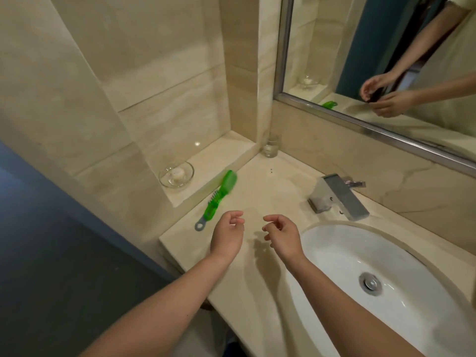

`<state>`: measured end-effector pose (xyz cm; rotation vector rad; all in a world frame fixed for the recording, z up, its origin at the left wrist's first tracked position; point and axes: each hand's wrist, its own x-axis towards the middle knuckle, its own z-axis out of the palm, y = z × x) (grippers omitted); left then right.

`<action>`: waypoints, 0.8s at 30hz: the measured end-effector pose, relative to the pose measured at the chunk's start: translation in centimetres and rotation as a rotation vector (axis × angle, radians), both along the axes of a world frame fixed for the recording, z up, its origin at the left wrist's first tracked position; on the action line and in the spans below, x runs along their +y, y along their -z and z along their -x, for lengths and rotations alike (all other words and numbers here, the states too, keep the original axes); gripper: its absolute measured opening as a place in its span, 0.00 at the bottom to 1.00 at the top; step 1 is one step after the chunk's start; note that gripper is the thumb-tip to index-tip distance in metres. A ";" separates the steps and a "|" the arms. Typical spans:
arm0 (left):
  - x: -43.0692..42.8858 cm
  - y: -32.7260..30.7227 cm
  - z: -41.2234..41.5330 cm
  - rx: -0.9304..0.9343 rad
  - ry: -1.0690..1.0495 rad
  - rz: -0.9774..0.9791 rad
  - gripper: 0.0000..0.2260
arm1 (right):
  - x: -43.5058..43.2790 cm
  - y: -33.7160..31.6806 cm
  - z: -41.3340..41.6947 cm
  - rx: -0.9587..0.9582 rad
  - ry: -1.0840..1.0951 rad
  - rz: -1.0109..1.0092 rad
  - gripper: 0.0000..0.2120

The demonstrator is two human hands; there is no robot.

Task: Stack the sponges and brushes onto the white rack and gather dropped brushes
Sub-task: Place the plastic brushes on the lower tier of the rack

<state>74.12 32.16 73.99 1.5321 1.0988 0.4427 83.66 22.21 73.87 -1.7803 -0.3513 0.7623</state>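
Bare forearms reach in over the near edge of the tabletop (270, 181), just left of the white washbasin (347, 253). Both hands hover above the stone. The left hand (228, 234) and right hand (283, 235) are a little apart, fingers loosely curled, and neither holds anything that I can see.

The green brush (216, 202) lies flat on the tabletop further left of the washbasin, just beyond the left hand. It runs along the foot of the niche ledge (219, 153). No white rack and no sponges are in view.

The step in hand looks like picking up that brush. The left hand is the closer one, and the narrow handle near the grey ring end is the best place to pinch. Lifting it straight up should keep the bristles from scraping the ledge.

The brush is translucent green plastic, slim, with dark bristles at mid-length and a broader rounded far end. It is probably light and a bit slick. The tabletop is polished, veined beige stone.

On the ledge, left of the washbasin, sits a shallow clear glass dish (176, 174). A glass tumbler (271, 146) stands in the corner behind the washbasin. The boxy brushed-metal faucet (337, 197) rises at its back rim.
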 end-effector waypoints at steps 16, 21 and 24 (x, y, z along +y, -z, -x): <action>12.1 3.4 -1.6 0.473 0.160 -0.337 0.22 | 9.4 4.4 -1.9 0.095 0.025 0.102 0.10; 12.5 4.6 -1.9 0.590 0.229 -0.346 0.26 | 9.9 5.1 -2.0 0.104 0.056 0.117 0.11; 12.4 5.2 -1.6 0.639 0.267 -0.372 0.25 | 9.9 5.5 -1.9 0.115 0.066 0.123 0.11</action>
